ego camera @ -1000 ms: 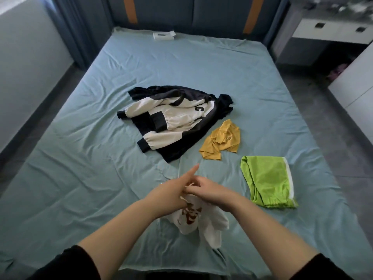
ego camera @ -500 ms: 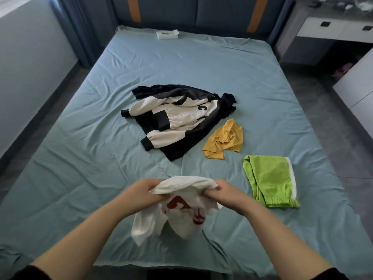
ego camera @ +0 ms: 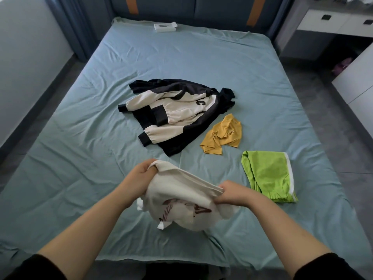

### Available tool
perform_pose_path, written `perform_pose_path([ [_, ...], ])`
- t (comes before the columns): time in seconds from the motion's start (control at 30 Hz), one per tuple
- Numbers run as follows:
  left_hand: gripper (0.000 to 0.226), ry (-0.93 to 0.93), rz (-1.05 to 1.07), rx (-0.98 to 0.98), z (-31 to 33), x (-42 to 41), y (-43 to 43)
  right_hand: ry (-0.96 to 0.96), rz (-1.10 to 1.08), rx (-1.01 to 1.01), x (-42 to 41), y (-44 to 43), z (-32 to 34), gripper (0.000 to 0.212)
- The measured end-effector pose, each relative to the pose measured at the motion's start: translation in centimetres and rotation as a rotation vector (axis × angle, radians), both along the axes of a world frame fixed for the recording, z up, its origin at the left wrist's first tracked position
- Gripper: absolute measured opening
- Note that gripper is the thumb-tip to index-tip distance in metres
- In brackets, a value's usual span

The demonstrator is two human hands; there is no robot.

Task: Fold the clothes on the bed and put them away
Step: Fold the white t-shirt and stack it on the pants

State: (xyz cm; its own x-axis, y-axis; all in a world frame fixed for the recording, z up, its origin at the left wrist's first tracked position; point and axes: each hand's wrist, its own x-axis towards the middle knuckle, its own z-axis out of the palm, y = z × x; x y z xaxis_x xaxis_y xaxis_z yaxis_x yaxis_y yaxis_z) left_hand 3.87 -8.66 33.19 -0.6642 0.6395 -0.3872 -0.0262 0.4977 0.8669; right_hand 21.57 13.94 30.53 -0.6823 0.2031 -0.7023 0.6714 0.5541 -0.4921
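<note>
So the big bed with the wrinkled teal sheet [ego camera: 80, 158] runs out under and ahead of my left hand [ego camera: 139, 176] and right hand [ego camera: 232, 194], and most of the pile on it looks untouched. Straight ahead of both hands, well apart from them, is the black and cream varsity-style jacket [ego camera: 175, 114], sprawled open with its sleeves crossed over the front. Next down in size is the cream cotton t-shirt with dark red lettering [ego camera: 181, 201], and that's the one in play. A second ago it was a bunched lump under two hands that were nearly touching; now each hand grips one end of its edge with curled fingers, and the hands have pulled apart so the edge runs taut between them, the left farther out than the right, with the rest hanging down toward the sheet. I'd say it's being shaken open to lay flat, so the actual folding of it hasn't started. Just to the right of the right hand lie the lime green shorts with white trim [ego camera: 266, 174] (already flat and squared up, by the look of them). Ahead of the right hand sits the crumpled mustard yellow top [ego camera: 224, 136], and far beyond everything, by the headboard, a small white box [ego camera: 165, 27].
</note>
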Motion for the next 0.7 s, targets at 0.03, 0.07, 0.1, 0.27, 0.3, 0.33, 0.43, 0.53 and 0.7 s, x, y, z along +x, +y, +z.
perform_pose_path([
  [0.03,0.022,0.015,0.031,-0.015,-0.2,-0.3,-0.3,0.008,-0.031,0.018,0.5,0.4,-0.4,0.023],
  [0.07,0.017,0.030,0.054,-0.043,-0.4,-0.6,-0.7,0.025,-0.058,0.040,0.9,0.8,-0.8,0.026],
  [0.1,0.014,0.036,0.075,-0.068,-0.6,-0.9,-1.1,0.049,-0.085,0.064,1.3,1.1,-1.0,0.028],
  [0.27,0.017,-0.017,0.152,-0.050,-1.1,-2.5,-3.0,0.211,-0.366,-0.046,2.7,2.2,-1.9,0.027],
  [0.3,0.016,-0.042,0.149,-0.038,-1.2,-2.8,-3.4,0.224,-0.432,-0.110,2.9,2.2,-1.9,0.024],
  [0.33,0.016,-0.072,0.146,-0.023,-1.4,-3.1,-3.8,0.237,-0.491,-0.165,3.0,2.1,-1.9,0.024],
  [0.43,0.027,-0.147,0.093,-0.028,-2.0,-3.7,-4.7,0.296,-0.650,-0.302,2.7,1.7,-2.0,0.027],
  [0.53,0.037,-0.153,-0.007,-0.097,-2.7,-3.7,-5.0,0.262,-0.694,-0.397,2.2,1.5,-2.1,0.027],
  [0.7,0.036,-0.105,-0.136,-0.257,-3.4,-4.2,-5.8,0.074,-0.628,-0.467,2.8,2.1,-1.9,0.031],
])
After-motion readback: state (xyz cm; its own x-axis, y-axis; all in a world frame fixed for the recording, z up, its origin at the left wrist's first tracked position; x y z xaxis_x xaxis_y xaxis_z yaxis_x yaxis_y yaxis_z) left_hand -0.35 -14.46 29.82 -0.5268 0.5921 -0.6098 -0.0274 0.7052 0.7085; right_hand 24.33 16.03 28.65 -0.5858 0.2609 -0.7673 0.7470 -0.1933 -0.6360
